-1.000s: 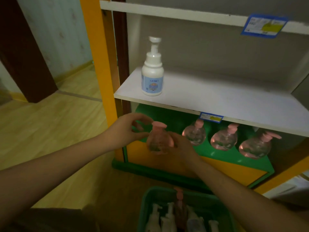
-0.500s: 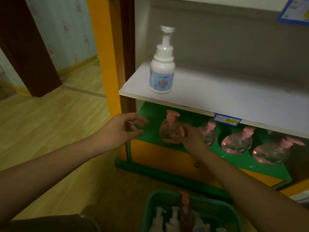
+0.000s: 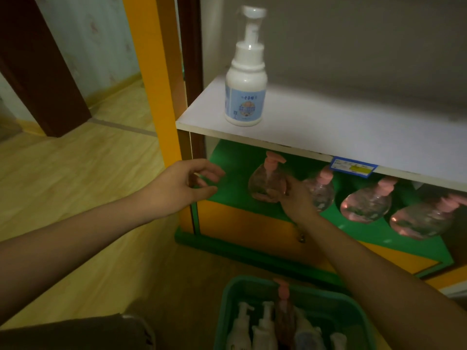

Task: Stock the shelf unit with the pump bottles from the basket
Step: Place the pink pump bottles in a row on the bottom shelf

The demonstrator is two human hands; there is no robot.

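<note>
Four pink-pump bottles (image 3: 267, 183); one white bottle (image 3: 245, 97)

The right hand (image 3: 294, 195) holds a clear pump bottle (image 3: 266, 181) on the green shelf (image 3: 230, 183); the left hand (image 3: 182, 186) hovers beside, fingers (image 3: 211, 173) loosely curled.

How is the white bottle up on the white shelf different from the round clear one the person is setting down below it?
The white bottle is tall, straight-sided and opaque with a blue label; the clear bottle is squat, rounded and see-through. The white bottle has a white pump, the clear bottle a pink one. The white bottle stands alone and untouched on the white shelf; the clear bottle sits on the green shelf with the right hand on it. Both stand upright and have pumps.
</note>
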